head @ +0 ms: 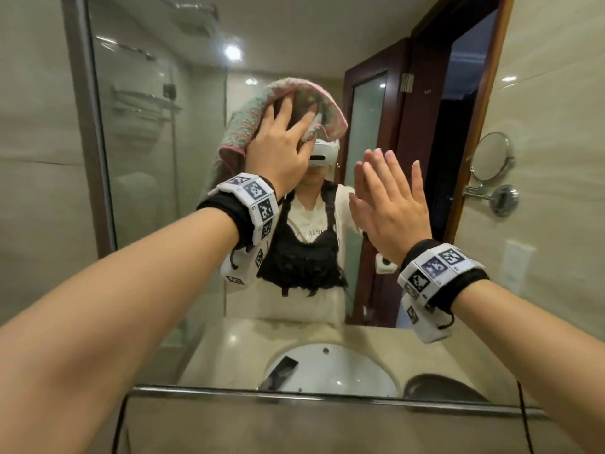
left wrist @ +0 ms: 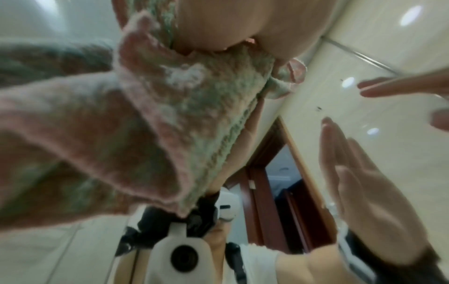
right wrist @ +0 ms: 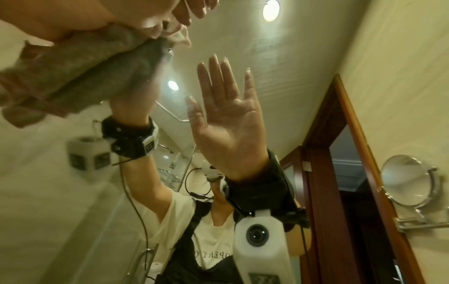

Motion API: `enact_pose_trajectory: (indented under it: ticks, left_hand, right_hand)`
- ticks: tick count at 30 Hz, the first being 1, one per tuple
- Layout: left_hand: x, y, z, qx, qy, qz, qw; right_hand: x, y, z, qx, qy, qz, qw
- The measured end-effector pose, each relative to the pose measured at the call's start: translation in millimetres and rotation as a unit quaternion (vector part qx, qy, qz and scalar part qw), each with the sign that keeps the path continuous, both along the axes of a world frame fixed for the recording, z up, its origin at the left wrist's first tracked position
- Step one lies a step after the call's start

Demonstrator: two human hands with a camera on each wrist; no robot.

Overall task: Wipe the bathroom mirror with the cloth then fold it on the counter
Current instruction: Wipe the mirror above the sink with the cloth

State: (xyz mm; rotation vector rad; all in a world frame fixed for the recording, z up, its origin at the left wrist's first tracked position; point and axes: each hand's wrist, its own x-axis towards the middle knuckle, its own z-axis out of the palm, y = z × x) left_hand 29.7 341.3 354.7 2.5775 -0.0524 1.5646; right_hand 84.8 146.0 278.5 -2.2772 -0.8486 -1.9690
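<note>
A pink and green terry cloth is bunched against the big wall mirror at head height. My left hand presses it to the glass with spread, nearly straight fingers. In the left wrist view the cloth hangs down in folds from under my palm. My right hand lies flat on the mirror to the right of the cloth, fingers straight and together, holding nothing. The right wrist view shows that open palm reflected and the cloth's reflection beside it.
A chrome strip runs along the mirror's bottom edge. The beige counter and white basin show only as reflections. A round shaving mirror sticks out from the right wall beside the wooden frame.
</note>
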Motion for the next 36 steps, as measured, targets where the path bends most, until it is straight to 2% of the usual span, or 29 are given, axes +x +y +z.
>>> enact_pose_trajectory:
  ticks: [5,10,18,22,25,27,30,33,36]
  left_hand:
    - [7,-25,-54,0.045,0.009,-0.044,0.998]
    - [5,-30,-107,0.087,0.011,-0.083,0.993]
    - [-25,7,-207,0.086,0.12,-0.051,0.988]
    - [-36,27,-229,0.087,0.18,-0.045,0.979]
    - [-36,52,-196,0.047,0.152,-0.016,0.987]
    - [-34,71,-149,0.011,0.097,0.018,0.995]
    - [-38,93,-67,0.019,0.036,0.043,0.998]
    - [-43,110,-1,0.02,0.023,0.056,0.998]
    - [-49,123,43,0.009,0.035,0.051,0.998]
  right_hand:
    - [1,-38,-14,0.007,0.062,-0.008,0.998]
    - [-5,-60,-26,-0.022,0.074,-0.012,0.997]
    - [-25,-49,-46,-0.078,0.079,0.04,0.993]
    - [-34,-34,-64,-0.136,0.093,0.032,0.986]
    - [-39,-24,-65,-0.162,0.094,0.019,0.982]
    - [-40,-17,-59,-0.165,0.095,0.019,0.982]
    - [-40,-1,-41,-0.15,0.091,0.028,0.984]
    - [-40,28,-13,-0.156,0.078,0.035,0.984]
    - [-42,68,25,-0.167,0.074,0.026,0.983]
